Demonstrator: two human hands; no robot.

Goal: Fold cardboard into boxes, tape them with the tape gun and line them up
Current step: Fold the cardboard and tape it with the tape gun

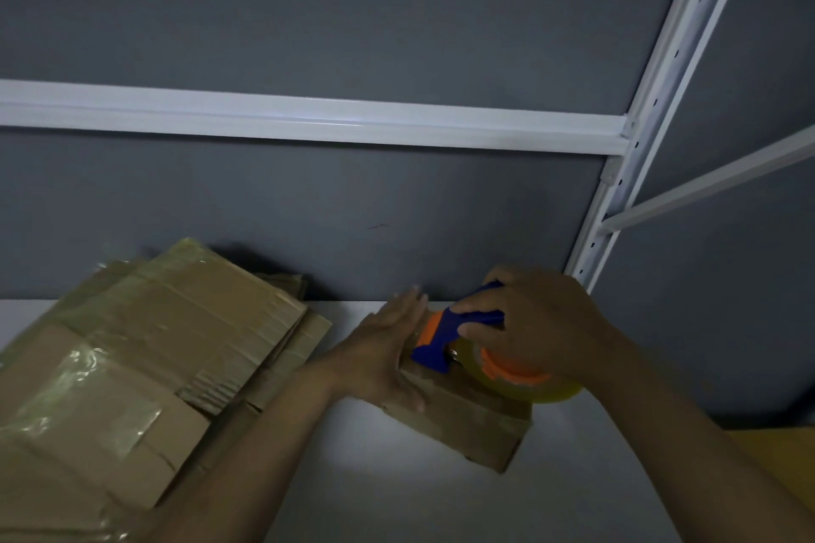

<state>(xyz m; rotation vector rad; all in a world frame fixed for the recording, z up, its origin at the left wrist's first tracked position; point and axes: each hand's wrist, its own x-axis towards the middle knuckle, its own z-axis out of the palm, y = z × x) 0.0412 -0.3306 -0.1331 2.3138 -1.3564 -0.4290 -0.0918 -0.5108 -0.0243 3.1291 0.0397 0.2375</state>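
We take the small box (480, 428) on the white table (397, 489) as our mark. Well to its left lies a stack of flattened cardboard (145, 348), several sheets deep and patched with old tape; none of it is folded, so we judge this to be the work left. Just left of the box, the left hand (388, 348) lies with straight fingers pressed flat against the box's left side and top edge; it grasps nothing and only steadies. On top of the box sits the tape gun (458, 335), blue and orange, its nose down on the cardboard and its clear roll toward the right; a strip of tape seems to run along the top seam, though blur hides where it ends. Above the box's right part, the right hand (542, 322) is wrapped round the gun, gripping it. We judge this box folded and mid-taping; no finished boxes stand in a row in view, so lining up is not yet begun. Behind and to the right of the box rises a white shelf upright (617, 198).
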